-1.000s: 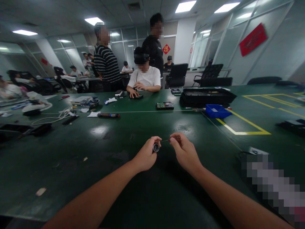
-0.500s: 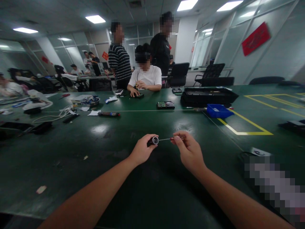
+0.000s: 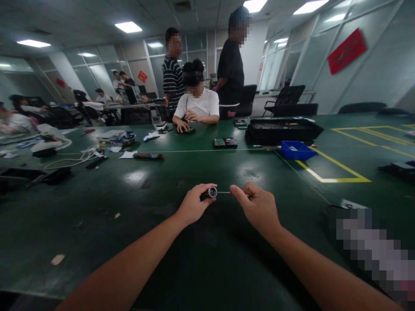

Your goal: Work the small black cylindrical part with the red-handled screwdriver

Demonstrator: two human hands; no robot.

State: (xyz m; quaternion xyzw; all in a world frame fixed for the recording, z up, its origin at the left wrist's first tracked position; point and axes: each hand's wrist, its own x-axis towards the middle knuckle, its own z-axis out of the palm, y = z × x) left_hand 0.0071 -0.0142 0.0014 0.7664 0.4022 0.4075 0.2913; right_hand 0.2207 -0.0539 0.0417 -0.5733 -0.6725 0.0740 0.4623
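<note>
Left hand (image 3: 193, 203): in the head view, it is pinching a dark cylinder (image 3: 212, 193) between thumb and fingers; the silver-rimmed end of this cylinder faces the camera, above the surface (image 3: 106, 190).
Right hand (image 3: 261, 205): it is gripping a thin screwdriver (image 3: 223, 192), with the thumb laid along the reddish handle, which the fingers mostly cover.
Screwdriver shaft: it lies nearly level between the two hands and points to the left; its tip meets the rimmed end of the cylinder, but I cannot tell how deep it goes.
Hard drive (image 3: 225, 142): it lies beyond the hands, with a green circuit board showing on its upper side.
Blue tray (image 3: 298, 150): it stands to the right of the hard drive, just in front of a long black casing (image 3: 285, 131).
Yellow tape (image 3: 343, 180): it marks corners on the green surface, at the right.
Dark rod (image 3: 148, 156): it lies on the left, beside a white paper (image 3: 127, 154); a white cable (image 3: 78, 160) is coiled farther left.
Seated co-worker (image 3: 197, 106): this person, in a white shirt, keeps one hand on a dark object (image 3: 191, 131) at the far edge.
</note>
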